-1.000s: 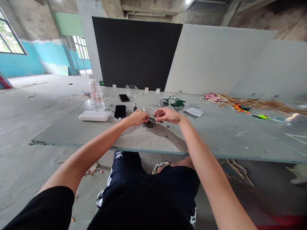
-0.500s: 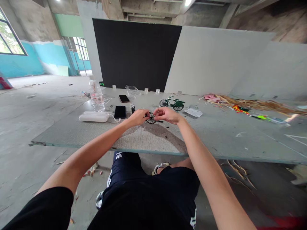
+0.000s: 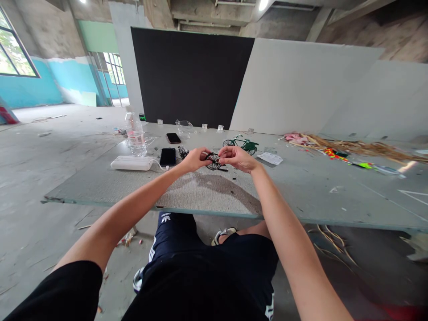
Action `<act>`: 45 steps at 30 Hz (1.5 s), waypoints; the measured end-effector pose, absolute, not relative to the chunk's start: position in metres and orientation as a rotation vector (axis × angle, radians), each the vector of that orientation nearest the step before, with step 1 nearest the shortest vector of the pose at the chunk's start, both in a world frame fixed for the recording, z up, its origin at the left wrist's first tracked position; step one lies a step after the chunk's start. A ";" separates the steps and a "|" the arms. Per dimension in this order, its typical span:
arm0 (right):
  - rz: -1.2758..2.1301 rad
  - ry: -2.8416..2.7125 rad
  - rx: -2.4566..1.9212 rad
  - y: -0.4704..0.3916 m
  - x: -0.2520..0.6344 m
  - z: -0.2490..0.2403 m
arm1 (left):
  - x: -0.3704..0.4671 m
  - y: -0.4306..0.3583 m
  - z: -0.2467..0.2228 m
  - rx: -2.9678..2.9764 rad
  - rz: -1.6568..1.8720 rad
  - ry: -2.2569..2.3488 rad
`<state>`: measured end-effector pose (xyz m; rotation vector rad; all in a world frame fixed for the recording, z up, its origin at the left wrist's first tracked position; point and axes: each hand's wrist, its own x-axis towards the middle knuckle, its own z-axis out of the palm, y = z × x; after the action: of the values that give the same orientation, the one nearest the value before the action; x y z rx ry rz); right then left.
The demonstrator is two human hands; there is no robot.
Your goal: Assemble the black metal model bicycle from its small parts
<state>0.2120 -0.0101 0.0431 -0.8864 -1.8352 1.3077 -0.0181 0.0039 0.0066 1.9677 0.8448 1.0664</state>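
The small black spoked wheel (image 3: 213,162) looks like smooth plastic, as does the green miniature bicycle (image 3: 249,146). The long grey worktop (image 3: 200,196) is rough near its front edge; the clear cylindrical bottle (image 3: 135,137) is glossy, thin plastic.

OPEN: tabletop (image 3: 310,189) front right | BLOCKED: green bicycle (image 3: 250,146) behind right grip (image 3: 236,159); phone (image 3: 167,157) left

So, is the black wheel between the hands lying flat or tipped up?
The black wheel is tipped up: its spoked side shows face-on between left hand and right hand. I cannot tell whether it touches the table.
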 end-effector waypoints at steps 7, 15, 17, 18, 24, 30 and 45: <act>1.270 -1.819 -0.870 -0.010 0.213 0.044 | -0.016 0.005 0.006 1.812 1.111 0.824; 1.257 -1.829 -0.879 -0.011 0.212 0.045 | -0.015 -0.001 0.010 1.767 1.087 0.852; 1.252 -1.832 -0.882 -0.011 0.212 0.045 | -0.015 -0.002 0.010 1.750 1.081 0.850; 1.249 -1.833 -0.880 -0.011 0.213 0.045 | -0.015 -0.002 0.010 1.738 1.076 0.848; 1.145 -1.863 -0.920 -0.010 0.210 0.046 | -0.013 0.002 0.005 1.664 1.166 0.949; 0.898 -1.935 -0.952 -0.003 0.201 0.036 | -0.013 0.005 0.004 1.668 1.342 0.941; 0.790 -1.941 -0.974 0.000 0.199 0.031 | -0.009 -0.006 0.007 1.772 1.364 1.016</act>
<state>0.1987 -0.0004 0.0312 -0.9738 -1.9409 0.7898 -0.0086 -0.0061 0.0073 1.7718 1.0163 1.3643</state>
